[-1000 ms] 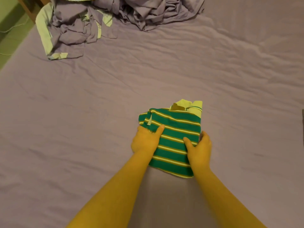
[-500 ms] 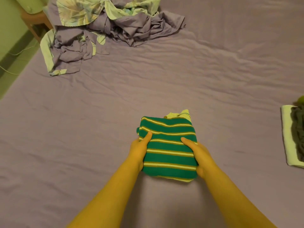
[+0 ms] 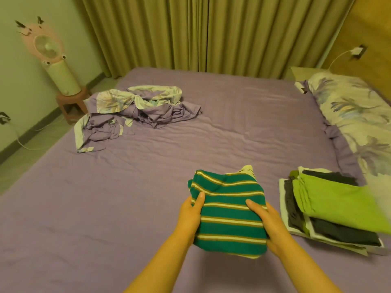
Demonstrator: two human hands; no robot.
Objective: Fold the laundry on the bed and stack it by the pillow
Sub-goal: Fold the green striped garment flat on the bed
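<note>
A folded green shirt with pale stripes (image 3: 228,212) is held just above the purple bed (image 3: 148,187). My left hand (image 3: 190,214) grips its left edge and my right hand (image 3: 266,223) grips its right edge, thumbs on top. To the right lies a stack of folded laundry (image 3: 330,206), a bright green piece on top of dark and white ones. The stack sits beside the floral pillow (image 3: 355,119) at the bed's right side. A heap of unfolded purple and floral cloth (image 3: 137,108) lies at the far left of the bed.
Olive curtains (image 3: 201,32) hang behind the bed. A pink fan (image 3: 50,53) stands on a small stool (image 3: 73,104) at the left, with a cable on the floor. A wooden headboard with a plugged-in charger (image 3: 357,50) is at the far right.
Both hands have lifted the folded striped shirt off the bed. The view has tilted up and turned right, bringing the folded stack, pillow and curtains into sight.
</note>
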